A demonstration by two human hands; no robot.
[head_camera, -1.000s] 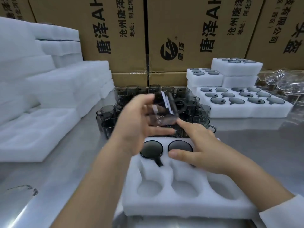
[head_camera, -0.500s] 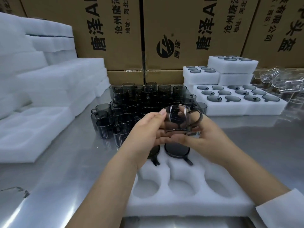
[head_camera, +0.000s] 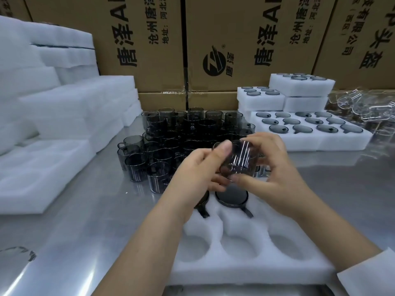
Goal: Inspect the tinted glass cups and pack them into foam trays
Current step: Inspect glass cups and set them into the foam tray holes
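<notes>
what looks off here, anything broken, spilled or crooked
Nothing is plainly broken or spilled. The left hand and right hand hold one tinted cup above the foam tray. The only untidy spot is the loose heap of clear glassware at far right.

The left forearm [head_camera: 149, 242] and right forearm [head_camera: 320, 227] rise from the bottom edge and meet at the centre, the left bare, the right with a white sleeve [head_camera: 367, 272] near the elbow. The left hand [head_camera: 198, 169] holds a tinted cup [head_camera: 239, 161] with its thumb on the upper edge and fingers curled beneath. The right hand [head_camera: 275, 174] grips the cup's other side, fingers arched over it and thumb pressed underneath.
</notes>
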